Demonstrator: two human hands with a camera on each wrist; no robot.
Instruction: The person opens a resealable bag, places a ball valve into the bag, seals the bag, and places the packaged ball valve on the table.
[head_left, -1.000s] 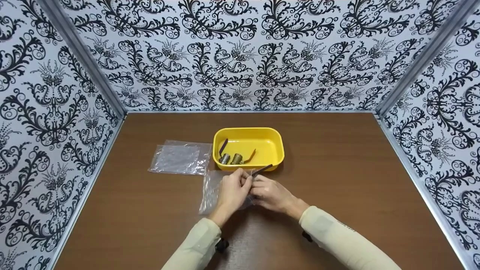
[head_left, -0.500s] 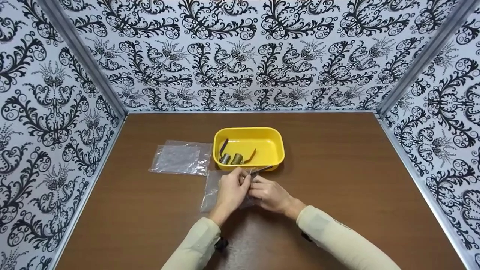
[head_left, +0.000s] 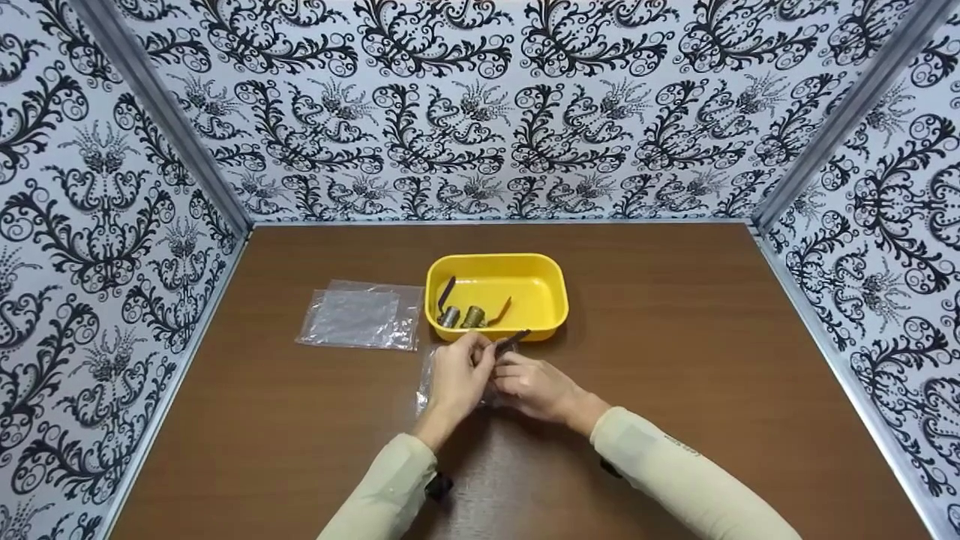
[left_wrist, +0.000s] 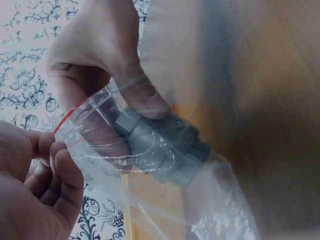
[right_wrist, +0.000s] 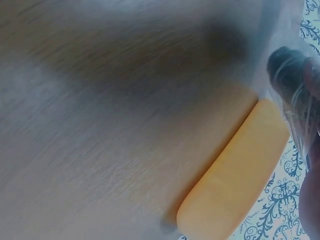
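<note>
My left hand (head_left: 456, 379) pinches the edge of a clear zip bag (left_wrist: 220, 210) beside its red strip, as the left wrist view shows. My right hand (head_left: 541, 390) grips a metal ball valve (left_wrist: 167, 145), its fingers partly inside the bag's mouth. The valve's body lies within the plastic. Its dark lever handle (head_left: 513, 343) sticks out above both hands in the head view. Just beyond my hands stands a yellow tray (head_left: 525, 279) holding a silver valve (head_left: 450, 317) and a brass-coloured valve (head_left: 473, 318).
Flat clear bags (head_left: 360, 315) overlap on the brown table (head_left: 712, 360), left of the tray. Patterned walls (head_left: 480, 112) enclose the table at the back and on both sides.
Both hands have shifted slightly left. The lever handle has moved left too, and less of the bag shows to the left of my left hand. Tray and flat bags stay put.
</note>
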